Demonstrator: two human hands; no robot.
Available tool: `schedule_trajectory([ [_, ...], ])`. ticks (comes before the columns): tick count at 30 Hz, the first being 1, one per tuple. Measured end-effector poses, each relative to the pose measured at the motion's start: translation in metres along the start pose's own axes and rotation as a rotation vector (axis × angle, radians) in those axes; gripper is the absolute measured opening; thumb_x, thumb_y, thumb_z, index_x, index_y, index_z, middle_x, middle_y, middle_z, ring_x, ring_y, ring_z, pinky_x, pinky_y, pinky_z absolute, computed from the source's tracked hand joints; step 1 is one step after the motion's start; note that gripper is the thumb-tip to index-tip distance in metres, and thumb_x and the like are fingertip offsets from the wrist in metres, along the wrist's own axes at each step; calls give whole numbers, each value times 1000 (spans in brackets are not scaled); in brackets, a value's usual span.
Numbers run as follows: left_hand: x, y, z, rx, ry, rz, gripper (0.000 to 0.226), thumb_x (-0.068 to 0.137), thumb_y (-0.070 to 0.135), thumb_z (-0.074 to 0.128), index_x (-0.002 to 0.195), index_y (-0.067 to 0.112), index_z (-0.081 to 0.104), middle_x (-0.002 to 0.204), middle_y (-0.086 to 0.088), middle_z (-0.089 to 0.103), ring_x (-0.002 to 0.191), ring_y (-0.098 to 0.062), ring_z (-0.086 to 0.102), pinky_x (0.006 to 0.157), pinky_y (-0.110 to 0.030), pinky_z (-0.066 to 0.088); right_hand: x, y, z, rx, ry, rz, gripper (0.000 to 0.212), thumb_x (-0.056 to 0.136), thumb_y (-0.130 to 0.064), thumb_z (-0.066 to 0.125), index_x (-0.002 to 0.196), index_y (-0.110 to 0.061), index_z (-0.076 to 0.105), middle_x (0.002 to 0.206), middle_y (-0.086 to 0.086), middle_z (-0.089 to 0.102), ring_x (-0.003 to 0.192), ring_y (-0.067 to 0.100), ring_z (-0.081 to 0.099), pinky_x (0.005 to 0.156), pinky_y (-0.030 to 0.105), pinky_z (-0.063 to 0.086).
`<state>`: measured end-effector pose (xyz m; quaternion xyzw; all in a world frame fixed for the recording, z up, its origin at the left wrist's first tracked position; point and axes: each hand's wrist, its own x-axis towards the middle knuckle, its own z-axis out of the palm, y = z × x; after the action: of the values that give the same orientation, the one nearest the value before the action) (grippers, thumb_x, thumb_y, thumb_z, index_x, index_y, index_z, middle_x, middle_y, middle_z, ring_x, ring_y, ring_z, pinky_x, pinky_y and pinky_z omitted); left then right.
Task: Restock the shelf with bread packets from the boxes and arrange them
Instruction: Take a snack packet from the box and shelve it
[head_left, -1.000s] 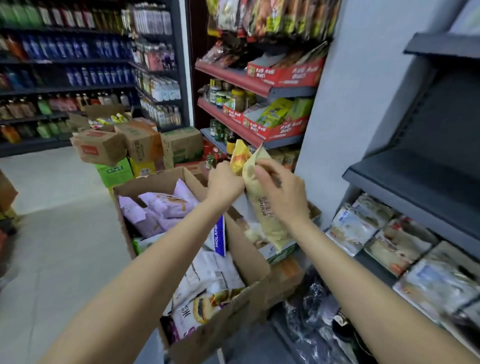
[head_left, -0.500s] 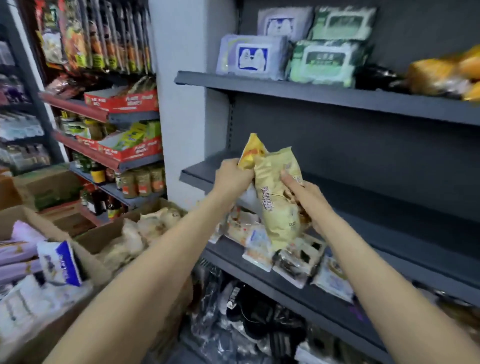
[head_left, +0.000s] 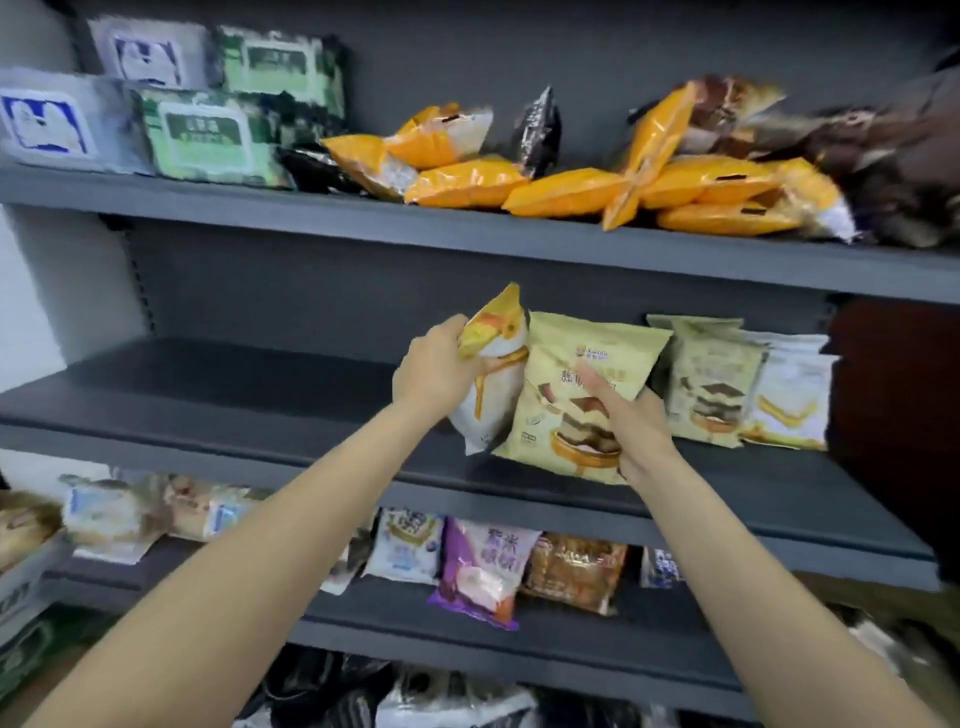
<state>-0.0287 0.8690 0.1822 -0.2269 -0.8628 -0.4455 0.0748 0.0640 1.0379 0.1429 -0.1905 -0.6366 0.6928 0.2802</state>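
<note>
A person is setting two bread packets upright on the middle shelf (head_left: 311, 410).

The left hand (head_left: 434, 371) is gripping the white-and-orange packet (head_left: 491, 384) by its upper left edge, its long axis standing vertical and tipped slightly right; the right hand (head_left: 631, 415) is clasping the cream packet (head_left: 576, 400) from the right, a finger lying across its front. Both packets are standing near the shelf's front edge, touching each other, just left of the standing row (head_left: 737, 384) toward the right end. The right hand is nearer that row. The cream packet's Chinese lettering is too blurred to read.
</note>
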Motion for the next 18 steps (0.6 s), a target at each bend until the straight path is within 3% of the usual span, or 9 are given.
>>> schedule_trajectory([
  [2, 3, 18, 20, 96, -51, 97, 23, 84, 37, 63, 73, 24, 47, 76, 6, 58, 79, -20, 56, 57, -30, 40, 12, 0, -25, -13, 119, -51, 39, 75, -42, 75, 106, -20, 63, 106, -4, 69, 100, 15, 65, 89, 33, 52],
  [4, 7, 32, 40, 160, -101, 193, 19, 84, 38, 63, 88, 22, 54, 87, 3, 65, 88, -23, 60, 69, -36, 49, 27, 2, -48, -65, 198, -75, 73, 62, -60, 74, 118, -15, 58, 112, -2, 67, 107, 18, 62, 94, 37, 50],
  [5, 10, 38, 48, 181, -121, 229, 19, 85, 38, 63, 91, 22, 55, 91, 2, 66, 90, -24, 61, 73, -38, 50, 34, 2, -59, -99, 220, -76, 80, 59, -64, 73, 119, -14, 58, 110, -1, 68, 105, 19, 63, 92, 40, 52],
  [7, 13, 49, 64, 212, -134, 277, 19, 86, 37, 63, 97, 24, 55, 96, 1, 67, 94, -25, 62, 75, -37, 49, 46, -3, -80, -144, 230, -78, 56, 73, -52, 72, 110, -11, 62, 98, 1, 71, 90, 17, 67, 75, 33, 59],
  [9, 15, 60, 78, 219, -126, 298, 26, 86, 37, 63, 109, 25, 57, 101, 0, 67, 99, -26, 61, 76, -37, 48, 61, -9, -102, -189, 254, -84, 36, 84, -36, 68, 106, -7, 63, 94, 3, 70, 81, 15, 66, 62, 21, 56],
  [11, 16, 70, 92, 225, -129, 303, 35, 86, 38, 64, 117, 24, 55, 103, -1, 67, 101, -26, 61, 77, -37, 48, 76, -13, -124, -215, 277, -104, 36, 85, -32, 67, 110, -6, 61, 93, 3, 69, 78, 13, 68, 59, 20, 54],
  [14, 23, 86, 111, 195, -188, 289, 39, 82, 38, 67, 115, 23, 52, 97, 2, 63, 99, -24, 57, 76, -37, 48, 98, -12, -154, -218, 235, -52, 36, 85, -32, 69, 109, -8, 57, 81, 4, 68, 56, 10, 68, 42, 23, 53],
  [15, 27, 90, 117, 181, -212, 274, 40, 81, 37, 69, 114, 24, 51, 97, 3, 61, 100, -23, 53, 79, -37, 47, 107, -11, -163, -238, 224, -30, 38, 84, -34, 69, 110, -8, 58, 80, 5, 69, 59, 14, 69, 46, 28, 56],
  [18, 39, 98, 129, 131, -238, 212, 37, 77, 38, 72, 105, 27, 50, 105, -1, 63, 106, -28, 54, 91, -44, 48, 134, -8, -186, -354, 222, -64, 45, 81, -46, 67, 109, -12, 62, 85, 3, 71, 81, 25, 69, 78, 45, 58],
])
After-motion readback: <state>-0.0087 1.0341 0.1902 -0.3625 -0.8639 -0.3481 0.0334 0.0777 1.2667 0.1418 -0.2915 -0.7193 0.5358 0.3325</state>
